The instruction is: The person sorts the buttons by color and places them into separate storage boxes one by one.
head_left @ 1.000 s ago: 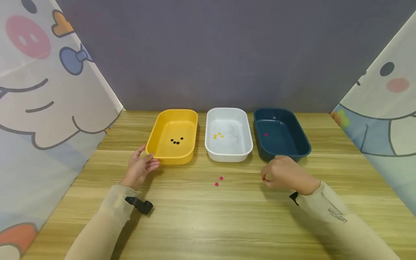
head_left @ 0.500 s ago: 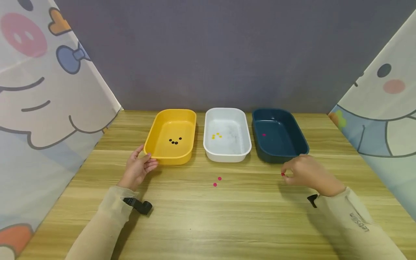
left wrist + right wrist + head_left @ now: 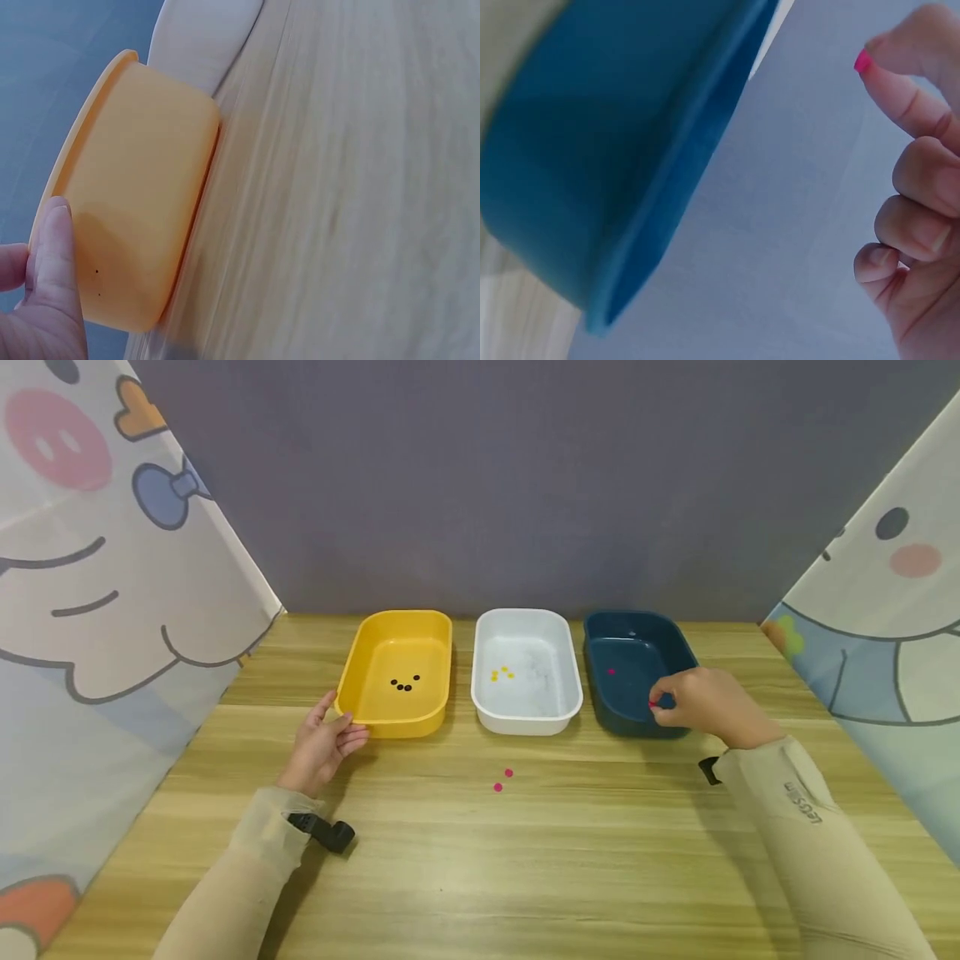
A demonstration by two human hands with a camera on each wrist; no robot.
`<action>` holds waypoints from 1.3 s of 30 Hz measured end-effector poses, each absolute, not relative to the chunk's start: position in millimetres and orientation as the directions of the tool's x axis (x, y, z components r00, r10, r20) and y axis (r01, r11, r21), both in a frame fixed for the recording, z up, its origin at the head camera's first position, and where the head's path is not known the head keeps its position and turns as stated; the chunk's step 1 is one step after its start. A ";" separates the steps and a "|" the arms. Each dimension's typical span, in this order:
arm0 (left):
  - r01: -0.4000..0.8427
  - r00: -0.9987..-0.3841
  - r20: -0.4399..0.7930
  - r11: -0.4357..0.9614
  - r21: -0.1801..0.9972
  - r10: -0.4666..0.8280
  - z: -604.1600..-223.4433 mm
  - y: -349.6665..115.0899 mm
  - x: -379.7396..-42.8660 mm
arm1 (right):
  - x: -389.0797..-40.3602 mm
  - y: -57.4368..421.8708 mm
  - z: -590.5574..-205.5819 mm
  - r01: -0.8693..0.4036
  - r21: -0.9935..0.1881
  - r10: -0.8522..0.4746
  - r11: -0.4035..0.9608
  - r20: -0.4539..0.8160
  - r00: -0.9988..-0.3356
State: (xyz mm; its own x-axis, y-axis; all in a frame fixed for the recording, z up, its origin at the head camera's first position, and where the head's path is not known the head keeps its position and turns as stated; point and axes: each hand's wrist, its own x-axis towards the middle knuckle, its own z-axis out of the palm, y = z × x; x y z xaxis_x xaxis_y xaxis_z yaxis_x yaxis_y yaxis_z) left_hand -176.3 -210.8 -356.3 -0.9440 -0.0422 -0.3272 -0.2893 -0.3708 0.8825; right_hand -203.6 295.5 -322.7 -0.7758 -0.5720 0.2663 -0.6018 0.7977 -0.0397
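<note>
In the head view my right hand [image 3: 705,703] pinches a small pink disc [image 3: 862,61] between thumb and forefinger, above the near right part of the dark blue tray [image 3: 632,723]. The right wrist view shows the other fingers curled in. One pink disc [image 3: 611,672] lies inside that tray. My left hand [image 3: 318,750] rests at the near left corner of the yellow tray [image 3: 397,728], its fingers fairly straight against wall and rim. Several small black discs [image 3: 401,687] lie in the yellow tray. Two pink discs [image 3: 508,773] are on the table in front.
Between the other two stands a white tray [image 3: 527,724] with several small yellow discs [image 3: 504,669] in it. All three trays line up on the wooden table [image 3: 465,877] before a grey partition [image 3: 480,485]. Cartoon-printed cloths [image 3: 135,610] flank both sides.
My right hand has gone from the table in front of the blue tray, first rightward, then forward over that tray, still pinching the pink disc. The left hand stays at the yellow tray.
</note>
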 end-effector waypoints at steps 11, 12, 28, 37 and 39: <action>-0.286 -0.945 -0.323 -0.343 0.895 -0.053 -356.4 -210.7 -176.2 | -251.3 296.1 -308.8 -0.566 -0.019 -0.538 0.824 0.284 -0.794; -0.286 -0.945 -0.322 -0.339 0.896 -0.053 -356.8 -210.5 -176.4 | -256.2 296.7 -308.3 -0.558 -0.011 -0.532 0.830 0.282 -0.798; -0.255 -0.956 -0.286 -0.298 0.920 -0.063 -358.5 -213.2 -175.3 | -304.8 288.6 -310.4 -0.640 0.166 -0.641 0.750 0.419 -0.643; -0.253 -0.955 -0.285 -0.278 0.927 -0.079 -360.4 -211.9 -175.2 | -319.5 297.8 -329.7 -0.648 0.151 -0.628 0.746 0.481 -0.611; -0.251 -0.955 -0.284 -0.281 0.926 -0.083 -360.9 -211.6 -174.9 | -322.7 298.4 -334.1 -0.641 0.144 -0.624 0.754 0.464 -0.629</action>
